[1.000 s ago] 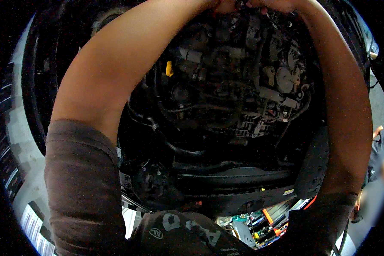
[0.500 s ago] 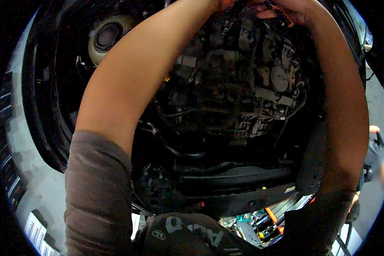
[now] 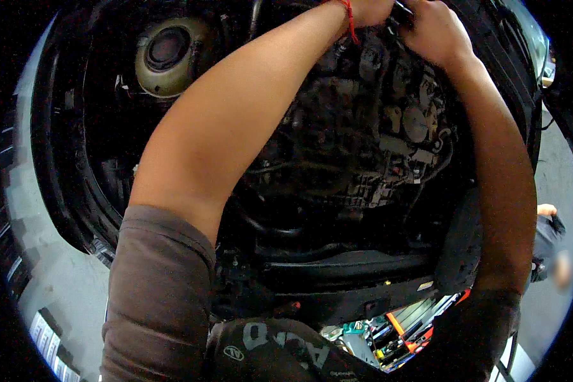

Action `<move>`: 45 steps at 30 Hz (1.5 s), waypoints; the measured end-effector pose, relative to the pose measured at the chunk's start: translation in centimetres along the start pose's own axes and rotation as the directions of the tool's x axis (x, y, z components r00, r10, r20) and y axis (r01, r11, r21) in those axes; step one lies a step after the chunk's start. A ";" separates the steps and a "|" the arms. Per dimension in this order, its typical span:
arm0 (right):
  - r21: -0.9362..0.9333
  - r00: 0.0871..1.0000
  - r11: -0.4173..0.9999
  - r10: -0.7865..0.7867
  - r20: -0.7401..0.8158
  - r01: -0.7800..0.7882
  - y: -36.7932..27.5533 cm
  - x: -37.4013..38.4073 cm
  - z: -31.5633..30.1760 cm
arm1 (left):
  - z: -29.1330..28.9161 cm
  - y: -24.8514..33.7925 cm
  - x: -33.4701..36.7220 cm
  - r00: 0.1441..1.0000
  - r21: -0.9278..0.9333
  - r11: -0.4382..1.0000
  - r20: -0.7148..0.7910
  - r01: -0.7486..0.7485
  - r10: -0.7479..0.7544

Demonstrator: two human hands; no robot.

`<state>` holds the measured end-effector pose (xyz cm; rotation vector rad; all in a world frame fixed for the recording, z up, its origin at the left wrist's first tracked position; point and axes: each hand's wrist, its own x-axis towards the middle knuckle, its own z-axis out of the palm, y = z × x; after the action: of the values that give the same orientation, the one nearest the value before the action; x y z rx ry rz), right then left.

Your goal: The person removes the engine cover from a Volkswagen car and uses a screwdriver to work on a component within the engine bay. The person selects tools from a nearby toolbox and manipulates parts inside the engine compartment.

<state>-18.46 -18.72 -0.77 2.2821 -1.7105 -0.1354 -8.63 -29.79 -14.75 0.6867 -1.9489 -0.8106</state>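
Head view: my two hands meet at the top edge, over the far side of the engine. If my right hand lost the small shiny piece by its fingertips, it could drop into the dark gaps below; a slip or poor sight of the spot would be the likely cause. The red string hangs from my left wrist, and I judge that it could snag on an engine part if I pulled that arm back. Knuckles could also get scraped, since both hands are among hard parts in poor light.

As for where things lie, the shiny piece is just left of my right hand, between it and my left hand. My right fingers curl toward it, but I cannot tell whether they grasp it. My left hand is partly cut off by the edge, so I cannot tell whether it is clenched, loose or holding anything. The engine spreads below both hands, toward me, and the pale round housing sits well off to the left of them
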 end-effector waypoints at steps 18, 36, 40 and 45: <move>0.682 0.786 0.520 -0.032 0.617 -0.515 1.7 -2.3 -3.4 | -5.1 5.6 -1.2 0.800 -0.347 0.725 0.346 0.595 -0.491; -0.061 0.749 0.998 0.021 0.663 0.026 4.4 3.4 -1.1 | -2.6 4.9 -0.7 0.859 -0.474 0.716 0.294 0.512 -0.419; -0.161 0.852 0.987 0.067 0.520 0.021 0.5 2.5 -1.0 | -3.6 6.0 -2.1 0.866 -0.369 0.784 0.223 0.499 -0.447; 0.431 0.585 0.768 -0.090 0.806 -0.474 1.9 2.9 -3.0 | -5.1 6.8 -0.9 0.780 -0.284 0.727 0.272 0.625 -0.564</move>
<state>-18.69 -21.44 2.87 2.6298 -2.8360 -0.7750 -4.77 -26.20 -8.01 1.0675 -1.6438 -1.6321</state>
